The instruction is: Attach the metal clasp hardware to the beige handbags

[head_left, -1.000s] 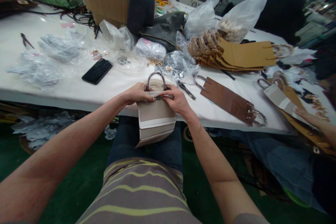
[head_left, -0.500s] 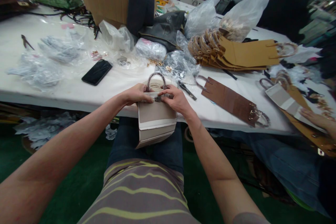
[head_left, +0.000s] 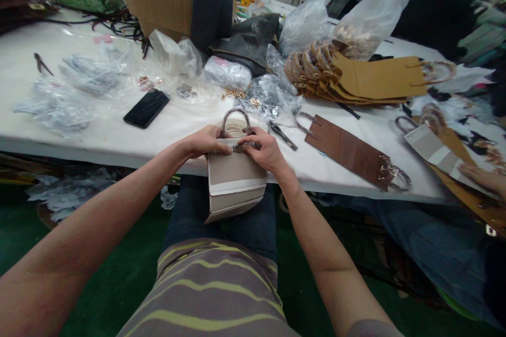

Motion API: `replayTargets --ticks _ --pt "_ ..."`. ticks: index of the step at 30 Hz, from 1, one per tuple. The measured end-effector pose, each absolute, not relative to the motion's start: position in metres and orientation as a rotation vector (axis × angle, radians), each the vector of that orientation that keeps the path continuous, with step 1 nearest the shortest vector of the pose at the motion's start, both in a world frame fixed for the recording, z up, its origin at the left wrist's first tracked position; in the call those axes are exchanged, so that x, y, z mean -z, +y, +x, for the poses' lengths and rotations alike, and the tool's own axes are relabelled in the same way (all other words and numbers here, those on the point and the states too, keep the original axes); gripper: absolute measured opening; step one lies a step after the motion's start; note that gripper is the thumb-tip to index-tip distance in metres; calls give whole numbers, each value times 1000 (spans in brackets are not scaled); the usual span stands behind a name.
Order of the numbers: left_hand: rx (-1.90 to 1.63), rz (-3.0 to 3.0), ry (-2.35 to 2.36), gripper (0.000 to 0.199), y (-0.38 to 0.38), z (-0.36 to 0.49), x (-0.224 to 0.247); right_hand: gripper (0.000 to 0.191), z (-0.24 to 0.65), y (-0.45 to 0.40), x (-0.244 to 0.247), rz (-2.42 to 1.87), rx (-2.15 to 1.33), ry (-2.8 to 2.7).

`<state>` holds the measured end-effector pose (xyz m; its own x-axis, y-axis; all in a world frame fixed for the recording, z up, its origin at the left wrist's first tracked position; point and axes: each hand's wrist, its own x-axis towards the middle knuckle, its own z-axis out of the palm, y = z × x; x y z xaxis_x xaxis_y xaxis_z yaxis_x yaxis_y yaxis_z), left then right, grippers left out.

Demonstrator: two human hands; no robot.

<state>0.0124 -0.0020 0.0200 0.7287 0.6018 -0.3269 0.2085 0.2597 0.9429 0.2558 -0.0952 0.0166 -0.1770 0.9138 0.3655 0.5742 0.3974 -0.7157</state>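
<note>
Pinching the beige bag (head_left: 237,171) near its top, left fingers (head_left: 224,149) and right fingers (head_left: 250,150) let it hang below.

Free tabletop (head_left: 181,120) between phone (head_left: 146,108) and left grip (head_left: 206,142); black tool (head_left: 283,135) obstructs rightward

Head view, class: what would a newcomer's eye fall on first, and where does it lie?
Probably the beige, leather-like folded panel with a brown looped handle, held at the near edge of the white table by the left hand and right hand. Next, perhaps, the stacked tan panels with looped handles, farther back on the right, beyond a flat brown rectangular panel. The black rectangular phone also stands out, left of the hands.
</note>
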Motion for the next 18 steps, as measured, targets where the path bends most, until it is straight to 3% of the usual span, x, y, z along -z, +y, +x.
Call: replayTargets --ticks 18 --pt "-307 1289 773 45 -2 17 -24 19 244 -102 6 -1277 -328 -1772"
